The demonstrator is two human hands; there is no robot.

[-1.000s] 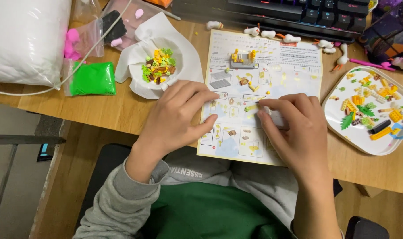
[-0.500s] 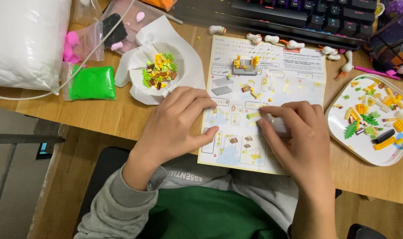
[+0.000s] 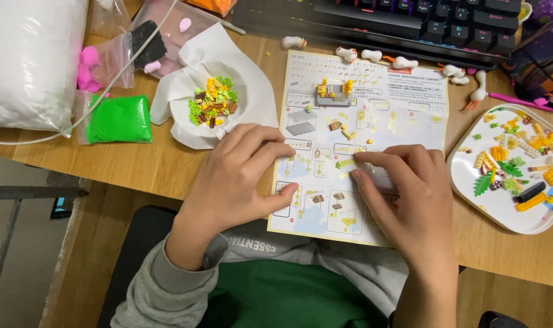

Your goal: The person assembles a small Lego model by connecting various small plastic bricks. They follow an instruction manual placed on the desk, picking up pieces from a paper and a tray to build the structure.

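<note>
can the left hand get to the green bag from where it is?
Probably yes. The left hand rests on the instruction sheet; only bare table lies between it and the green bag, beside the paper-lined bowl.

A wooden desk (image 3: 149, 167) carries an instruction sheet (image 3: 373, 127), a tissue-lined bowl of small bricks (image 3: 212, 100), a white plate of bricks (image 3: 519, 167), a green bag (image 3: 117, 118), a dark keyboard (image 3: 410, 18), small white figures (image 3: 404, 62) and a white plastic bag (image 3: 27, 61).
</note>
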